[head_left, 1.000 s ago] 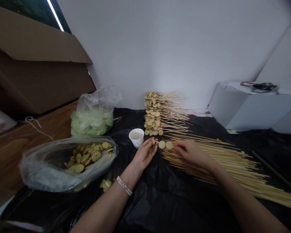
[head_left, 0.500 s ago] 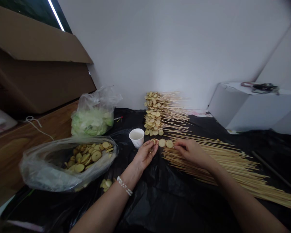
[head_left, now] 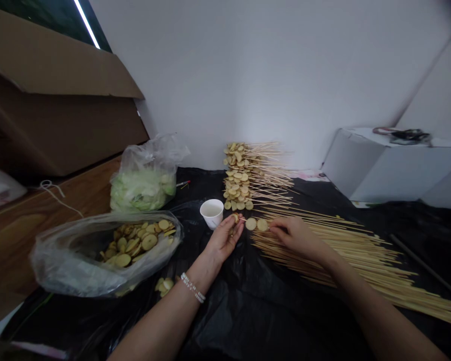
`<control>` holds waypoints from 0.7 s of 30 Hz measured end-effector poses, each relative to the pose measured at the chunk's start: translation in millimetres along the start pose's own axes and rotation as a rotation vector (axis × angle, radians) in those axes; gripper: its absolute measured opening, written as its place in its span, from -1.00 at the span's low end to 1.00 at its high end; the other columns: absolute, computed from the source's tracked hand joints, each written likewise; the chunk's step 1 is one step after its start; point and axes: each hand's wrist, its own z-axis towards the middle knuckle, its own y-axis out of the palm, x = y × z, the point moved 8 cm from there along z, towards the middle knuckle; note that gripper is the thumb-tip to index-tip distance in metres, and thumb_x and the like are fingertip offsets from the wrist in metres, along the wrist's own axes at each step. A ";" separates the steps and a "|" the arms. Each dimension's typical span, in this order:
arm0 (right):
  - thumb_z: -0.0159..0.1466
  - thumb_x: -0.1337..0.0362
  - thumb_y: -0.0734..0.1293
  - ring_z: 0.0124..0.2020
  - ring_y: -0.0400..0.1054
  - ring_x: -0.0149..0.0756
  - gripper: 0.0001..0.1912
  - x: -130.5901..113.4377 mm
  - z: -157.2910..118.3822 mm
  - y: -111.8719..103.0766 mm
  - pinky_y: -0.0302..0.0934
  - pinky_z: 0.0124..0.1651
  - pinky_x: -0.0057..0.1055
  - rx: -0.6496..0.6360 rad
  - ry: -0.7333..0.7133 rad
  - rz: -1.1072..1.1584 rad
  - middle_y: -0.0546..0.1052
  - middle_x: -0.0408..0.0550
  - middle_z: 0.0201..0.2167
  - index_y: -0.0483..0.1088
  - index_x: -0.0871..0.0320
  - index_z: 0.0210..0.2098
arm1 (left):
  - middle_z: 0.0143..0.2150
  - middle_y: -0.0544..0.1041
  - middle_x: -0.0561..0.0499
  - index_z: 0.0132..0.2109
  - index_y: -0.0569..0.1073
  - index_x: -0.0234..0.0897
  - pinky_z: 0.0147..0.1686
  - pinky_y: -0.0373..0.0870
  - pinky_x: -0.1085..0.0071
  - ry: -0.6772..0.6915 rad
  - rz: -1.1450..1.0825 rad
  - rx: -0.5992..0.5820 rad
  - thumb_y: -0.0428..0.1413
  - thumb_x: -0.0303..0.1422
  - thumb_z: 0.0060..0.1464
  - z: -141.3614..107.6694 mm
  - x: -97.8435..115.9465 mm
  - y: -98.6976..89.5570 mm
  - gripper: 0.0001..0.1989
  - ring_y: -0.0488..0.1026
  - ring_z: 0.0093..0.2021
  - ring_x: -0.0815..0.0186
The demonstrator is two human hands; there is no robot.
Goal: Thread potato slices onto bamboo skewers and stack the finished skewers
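Between thumb and fingers, my left hand (head_left: 225, 236) pinches a potato slice (head_left: 235, 217) close to the tip of a wooden skewer. My right hand (head_left: 290, 232) grips that skewer (head_left: 242, 219) from the other side, and two round potato slices (head_left: 256, 224) are threaded on it between the hands. Just behind my left hand stands a white paper cup (head_left: 212, 213). Beneath and beside my right hand lies a wide spread of bare skewers (head_left: 346, 250). Past the hands, finished-looking potato skewers (head_left: 238, 178) are stacked in rows against the wall.
An open plastic bag of potato slices (head_left: 108, 255) lies at the left, with a few loose slices (head_left: 164, 286) near my forearm. Behind it is a bag of pale green vegetables (head_left: 145, 185). A cardboard box (head_left: 63, 100) is at far left, a white box (head_left: 394, 165) at right. Black plastic sheeting (head_left: 248, 311) covers the surface.
The two threaded slices and the skewer have dipped slightly. The skewer tip now shows beside the slice in my left hand; otherwise both hands hold nearly the same place.
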 end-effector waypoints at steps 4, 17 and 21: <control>0.25 0.31 0.16 -0.43 0.31 -0.34 -0.74 -1.0 -0.2 -0.1 0.06 -0.33 -0.43 0.008 -0.011 -0.005 0.52 -0.08 -0.45 0.47 0.14 -0.41 | -0.24 0.56 -0.14 -0.28 0.49 -0.41 -0.25 0.51 0.52 0.006 0.003 0.012 0.12 -0.58 0.06 0.5 0.2 -1.5 -0.93 0.54 -0.28 0.37; 0.24 0.32 0.15 -0.50 0.23 -0.38 -0.71 -1.4 -1.9 2.4 -0.02 -0.39 -0.43 -0.013 0.005 -0.070 0.48 -0.10 -0.54 0.40 0.14 -0.55 | -0.26 0.58 -0.11 -0.30 0.52 -0.37 -0.17 0.47 0.47 0.098 0.134 0.010 0.21 -0.53 -0.02 -0.3 2.7 -4.8 -0.92 0.53 -0.26 0.36; 0.24 0.32 0.15 -0.47 0.26 -0.36 -0.71 0.4 -1.7 4.8 -0.02 -0.39 -0.43 -0.022 0.009 -0.069 0.50 -0.09 -0.50 0.43 0.14 -0.51 | -0.27 0.58 -0.13 -0.30 0.51 -0.39 -0.18 0.47 0.46 0.095 0.154 0.012 0.19 -0.53 0.00 -1.5 2.8 -3.7 -0.94 0.54 -0.27 0.35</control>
